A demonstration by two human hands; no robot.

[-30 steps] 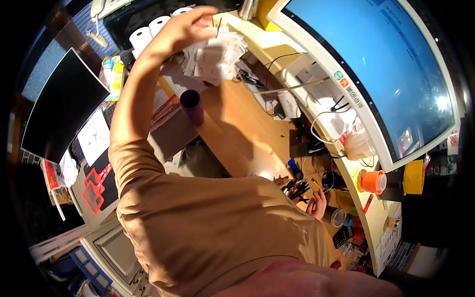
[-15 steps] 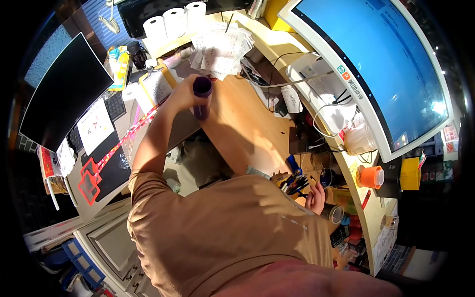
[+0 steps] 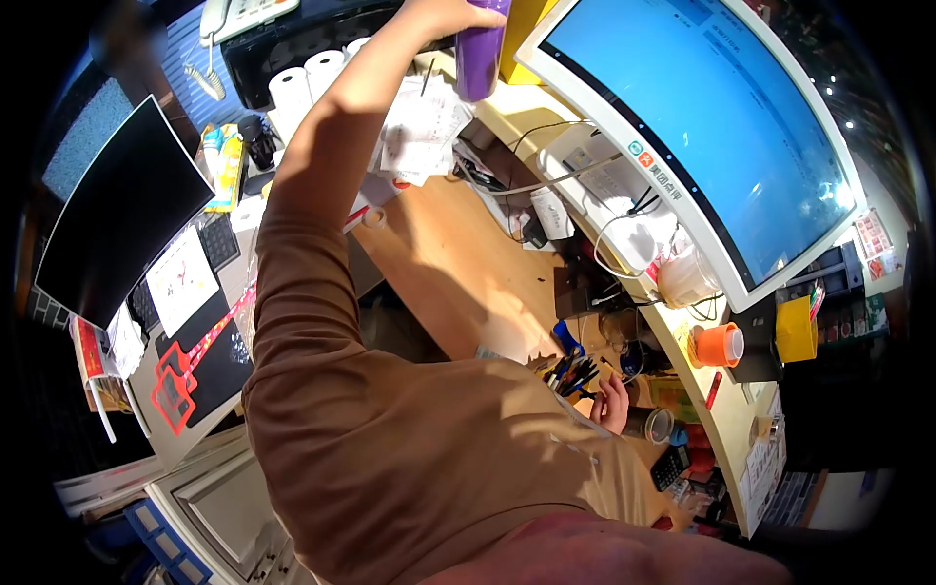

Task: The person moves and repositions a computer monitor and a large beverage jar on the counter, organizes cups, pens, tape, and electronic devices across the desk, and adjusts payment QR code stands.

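Note:
My left hand (image 3: 447,16) is wrapped round a tall purple cup (image 3: 480,60) at the top of the view. The cup is held upright beside a stack of printed paper slips (image 3: 424,132), near the raised shelf edge; its rim is cut off by the frame. My right hand (image 3: 612,405) rests low on the right, fingers loosely bent and a little apart, with no held object showing. Just left of it is a bunch of pens (image 3: 570,374). A clear-lidded jar (image 3: 655,425) lies close on its other side.
A large white-framed monitor (image 3: 702,146) stands at the upper right, cables below it. A dark monitor (image 3: 127,210) is on the left. Paper rolls (image 3: 290,88) stand at the back. An orange cup (image 3: 717,345) and a calculator (image 3: 670,468) are at the right.
My left hand has carried the purple cup up and to the right, from the wooden desk to past the paper slips. My right hand stays near the pens. The view has shifted slightly.

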